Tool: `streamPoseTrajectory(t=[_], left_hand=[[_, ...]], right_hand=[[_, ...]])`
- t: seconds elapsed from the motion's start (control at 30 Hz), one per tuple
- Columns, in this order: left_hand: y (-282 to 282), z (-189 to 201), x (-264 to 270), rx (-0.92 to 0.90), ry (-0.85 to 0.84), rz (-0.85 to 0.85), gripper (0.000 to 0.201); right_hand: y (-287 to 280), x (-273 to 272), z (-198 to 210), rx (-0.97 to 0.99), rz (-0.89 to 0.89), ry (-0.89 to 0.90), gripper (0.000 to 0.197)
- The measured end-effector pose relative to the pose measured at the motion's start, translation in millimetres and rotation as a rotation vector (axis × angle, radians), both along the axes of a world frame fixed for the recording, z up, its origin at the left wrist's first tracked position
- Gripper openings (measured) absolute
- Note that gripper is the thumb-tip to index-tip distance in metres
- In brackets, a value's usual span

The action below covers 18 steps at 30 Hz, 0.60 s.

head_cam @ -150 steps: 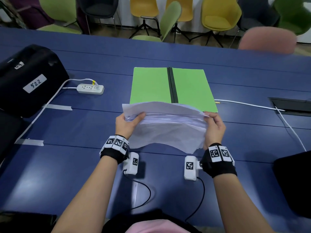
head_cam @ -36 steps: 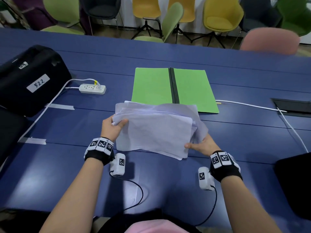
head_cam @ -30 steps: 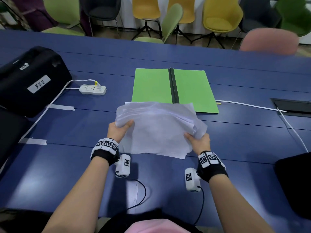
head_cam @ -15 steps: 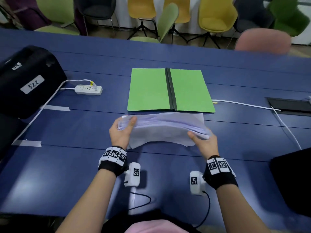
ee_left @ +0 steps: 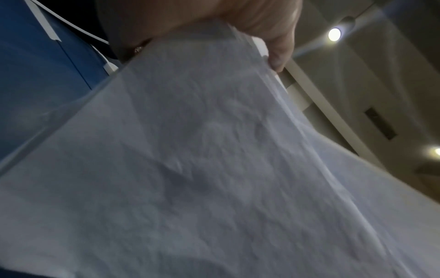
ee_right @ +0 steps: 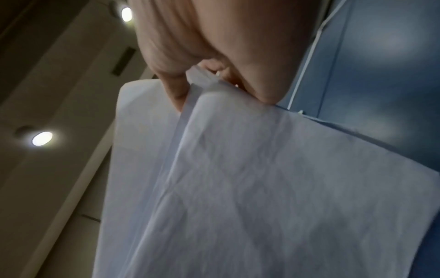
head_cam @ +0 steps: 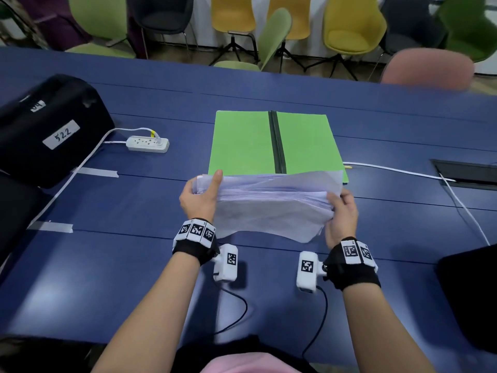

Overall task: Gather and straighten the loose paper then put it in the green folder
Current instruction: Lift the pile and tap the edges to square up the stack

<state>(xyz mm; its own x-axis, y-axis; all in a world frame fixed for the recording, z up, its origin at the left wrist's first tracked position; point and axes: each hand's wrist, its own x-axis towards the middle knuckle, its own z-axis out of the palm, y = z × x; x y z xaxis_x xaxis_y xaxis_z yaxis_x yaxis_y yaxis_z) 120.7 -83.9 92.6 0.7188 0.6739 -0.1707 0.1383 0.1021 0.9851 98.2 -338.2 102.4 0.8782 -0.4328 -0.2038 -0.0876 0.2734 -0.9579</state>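
A thick stack of white loose paper (head_cam: pixel 271 203) is held upright above the blue table (head_cam: pixel 134 200), its sheet edges uneven along the top. My left hand (head_cam: pixel 200 196) grips the stack's left end, thumb raised along its near face. My right hand (head_cam: pixel 341 214) grips the right end. The wrist views are filled by the crumpled paper (ee_left: pixel 214 169) (ee_right: pixel 262 188), with fingers (ee_left: pixel 278 54) curled over its top and fingers (ee_right: pixel 176 90) pinching a corner. The green folder (head_cam: pixel 242 144) lies open and flat just behind the stack, black spine in the middle.
A black case (head_cam: pixel 45 130) labelled 522 sits at the left, beside a white power strip (head_cam: pixel 148 144) with its cable. A white cable (head_cam: pixel 403 172) runs to a table hatch (head_cam: pixel 468 173) at the right. Another black object (head_cam: pixel 470 297) is at the near right. Chairs stand beyond the table.
The stack went from tilted and fanned to standing upright on its long edge. Both hands shifted to its two ends and lifted it slightly toward the folder.
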Motion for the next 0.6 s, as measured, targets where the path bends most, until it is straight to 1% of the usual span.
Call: streamPoseTrajectory(t=[0.07,0.1,0.23,0.27,0.33,0.37,0.5,0.53,0.6], left_hand=[[1.0,-1.2,3.3,-0.011,0.002,0.003,0.047],[1.1,-1.0,4.7,-0.013,-0.002,0.006,0.048],[2.0,0.2,8.4,-0.002,-0.001,0.000,0.051],[2.3,0.3,8.6,0.003,0.004,-0.007,0.049],[3.2,-2.8,9.4,0.013,0.013,-0.018,0.045],[3.6,-4.4,9.3,0.015,0.019,-0.020,0.044],[4.5,-6.2,9.5,-0.006,0.013,-0.030,0.039],[4.8,-6.5,10.1,-0.003,0.013,-0.034,0.039],[5.6,-6.8,10.9,0.007,0.020,-0.026,0.042]], right_hand=[[-2.7,1.5,-1.5,0.044,0.031,0.011,0.023],[-2.7,2.0,-2.0,0.042,0.058,-0.002,0.024],[5.9,2.8,4.7,-0.100,0.127,-0.063,0.021],[6.9,4.3,5.7,-0.122,0.113,-0.069,0.020],[6.3,8.5,5.6,-0.135,0.068,-0.084,0.009],[4.9,9.8,4.2,-0.109,0.047,-0.092,0.005],[-7.0,11.2,-8.8,0.123,-0.037,-0.066,0.023],[-9.0,10.1,-9.4,0.158,-0.036,-0.048,0.025],[-9.4,7.8,-9.5,0.185,0.003,-0.018,0.021]])
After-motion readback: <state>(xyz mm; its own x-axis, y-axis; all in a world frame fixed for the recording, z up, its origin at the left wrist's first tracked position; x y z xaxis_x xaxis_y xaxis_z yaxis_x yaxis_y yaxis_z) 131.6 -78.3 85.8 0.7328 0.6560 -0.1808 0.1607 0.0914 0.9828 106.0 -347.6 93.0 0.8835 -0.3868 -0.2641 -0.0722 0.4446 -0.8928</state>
